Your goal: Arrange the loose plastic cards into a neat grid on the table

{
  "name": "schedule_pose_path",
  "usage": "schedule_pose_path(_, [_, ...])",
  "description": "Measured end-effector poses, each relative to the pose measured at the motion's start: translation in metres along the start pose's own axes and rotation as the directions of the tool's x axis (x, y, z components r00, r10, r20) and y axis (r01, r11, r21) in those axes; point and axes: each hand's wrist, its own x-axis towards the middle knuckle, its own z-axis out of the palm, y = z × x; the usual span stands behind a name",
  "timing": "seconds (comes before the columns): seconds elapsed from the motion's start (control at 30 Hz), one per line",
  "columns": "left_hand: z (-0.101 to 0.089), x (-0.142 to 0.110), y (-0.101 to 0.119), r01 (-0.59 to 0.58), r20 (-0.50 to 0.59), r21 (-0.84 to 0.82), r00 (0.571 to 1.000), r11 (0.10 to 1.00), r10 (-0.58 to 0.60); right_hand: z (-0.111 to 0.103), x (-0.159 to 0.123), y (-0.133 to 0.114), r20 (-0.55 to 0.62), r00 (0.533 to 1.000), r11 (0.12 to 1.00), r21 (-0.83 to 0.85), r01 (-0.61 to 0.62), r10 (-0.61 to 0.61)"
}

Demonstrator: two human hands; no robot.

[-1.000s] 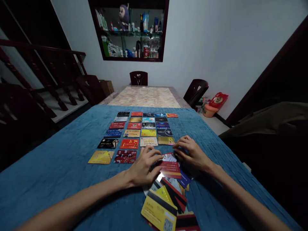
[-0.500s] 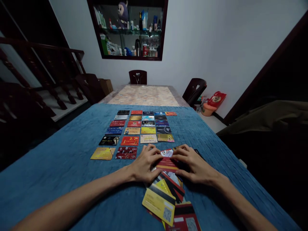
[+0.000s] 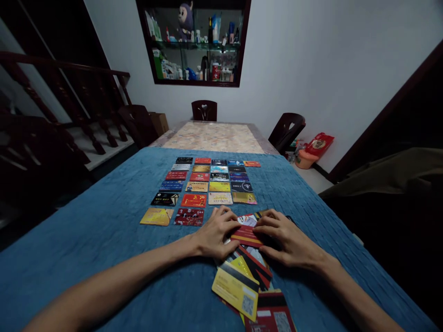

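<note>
A red card with a yellow stripe (image 3: 246,235) lies on a loose heap of cards between my hands. My left hand (image 3: 217,234) has its bent fingers and thumb on the card's left side. On its right side, my right hand (image 3: 289,239) is curled, with fingertips on the card and thumb by its near edge. Nearer me in the heap are a yellow card with a black stripe and square code (image 3: 236,290) and a dark red card (image 3: 269,311). Beyond my hands, several cards lie in rows, among them a gold card (image 3: 156,216) and a patterned red card (image 3: 188,216).
A blue cloth (image 3: 114,212) covers the near part of the table; its patterned far top (image 3: 218,134) is bare of cloth. Dark chairs (image 3: 204,110) stand around it. A wall cabinet (image 3: 197,44) holds bottles and a plush toy. An orange bucket (image 3: 306,159) stands right.
My right hand has come in from the heap's far right corner onto the red card's right side. My left hand stays at its left. More of the dark red card now shows.
</note>
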Motion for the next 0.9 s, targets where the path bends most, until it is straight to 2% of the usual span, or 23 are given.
schedule_pose_path(0.27, [-0.001,-0.001,-0.001,-0.008,-0.009,-0.009,1.0,1.0,0.008,0.001,-0.002,0.001,-0.096,0.994,0.999,0.004,0.044,-0.043])
schedule_pose_path(0.43, [0.001,0.0,-0.005,-0.023,-0.09,-0.049,0.996,0.999,0.019,0.003,0.0,0.003,-0.2,0.979,0.998,0.034,0.055,-0.047])
schedule_pose_path(0.63, [0.004,0.002,-0.012,0.054,-0.153,-0.12,0.986,0.991,-0.073,0.013,0.002,0.009,-0.311,0.95,0.999,0.047,-0.01,0.024])
schedule_pose_path(0.9, [0.005,0.003,-0.013,0.072,-0.154,-0.137,0.984,0.988,-0.093,0.022,0.002,0.013,-0.33,0.939,0.992,0.109,-0.061,0.094])
